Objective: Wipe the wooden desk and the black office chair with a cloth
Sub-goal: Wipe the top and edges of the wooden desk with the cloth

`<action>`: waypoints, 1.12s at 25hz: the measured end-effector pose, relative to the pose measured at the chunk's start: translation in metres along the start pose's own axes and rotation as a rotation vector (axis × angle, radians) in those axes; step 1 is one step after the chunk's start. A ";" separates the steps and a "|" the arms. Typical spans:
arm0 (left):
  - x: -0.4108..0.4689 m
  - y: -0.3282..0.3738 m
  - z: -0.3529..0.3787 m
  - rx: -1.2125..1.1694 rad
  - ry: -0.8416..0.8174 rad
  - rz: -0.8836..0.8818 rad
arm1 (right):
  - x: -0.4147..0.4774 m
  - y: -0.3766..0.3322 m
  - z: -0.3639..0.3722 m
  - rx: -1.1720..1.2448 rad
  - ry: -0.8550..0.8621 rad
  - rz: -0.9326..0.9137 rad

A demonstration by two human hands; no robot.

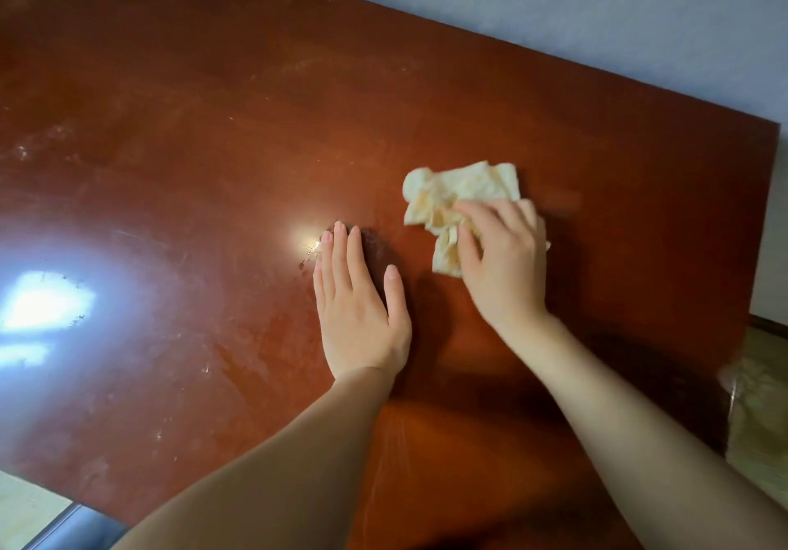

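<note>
A crumpled pale yellow cloth lies on the reddish-brown wooden desk, right of the middle. My right hand lies on the cloth's near part, its fingers bent over the folds and gripping them against the desktop. My left hand rests flat on the desk just left of the cloth, fingers straight and together, thumb spread, holding nothing. Dusty smears and scratches show across the desktop, with a bright light reflection at the left.
A grey wall runs behind the desk's far edge. The desk's right edge drops to a beige floor. At the bottom left, a dark rounded part with a metal bar shows below the desk's near edge.
</note>
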State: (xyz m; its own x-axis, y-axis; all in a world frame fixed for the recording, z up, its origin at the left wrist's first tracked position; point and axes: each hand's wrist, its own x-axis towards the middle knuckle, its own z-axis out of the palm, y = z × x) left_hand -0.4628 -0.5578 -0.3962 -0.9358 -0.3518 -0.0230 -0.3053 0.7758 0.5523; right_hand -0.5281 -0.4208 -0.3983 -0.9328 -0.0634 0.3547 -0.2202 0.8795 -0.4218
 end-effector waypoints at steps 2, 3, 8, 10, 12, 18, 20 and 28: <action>0.000 -0.001 0.000 -0.011 0.002 0.005 | -0.028 -0.006 -0.009 0.075 -0.073 -0.126; -0.001 -0.002 0.001 -0.014 0.006 0.006 | -0.037 -0.008 -0.012 0.096 -0.109 -0.191; -0.002 0.000 0.000 -0.036 0.009 0.000 | -0.028 -0.002 -0.013 0.060 -0.176 -0.353; -0.002 0.001 -0.001 -0.035 0.004 0.005 | -0.007 -0.002 -0.004 0.034 -0.143 -0.295; -0.002 0.001 -0.001 -0.022 0.006 0.003 | 0.026 -0.003 0.012 -0.015 -0.095 -0.183; -0.002 0.000 0.000 -0.024 -0.002 0.001 | 0.145 0.002 0.051 -0.209 -0.102 0.162; -0.002 0.000 0.000 -0.020 0.003 0.005 | 0.179 0.007 0.057 -0.243 -0.129 0.221; 0.000 -0.003 0.003 -0.009 -0.003 0.008 | 0.200 -0.001 0.071 -0.251 -0.132 0.219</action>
State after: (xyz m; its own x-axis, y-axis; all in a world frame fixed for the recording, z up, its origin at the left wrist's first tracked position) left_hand -0.4627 -0.5584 -0.4000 -0.9386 -0.3445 -0.0209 -0.2964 0.7735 0.5603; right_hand -0.7348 -0.4681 -0.3862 -0.9825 0.0936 0.1610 0.0508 0.9664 -0.2519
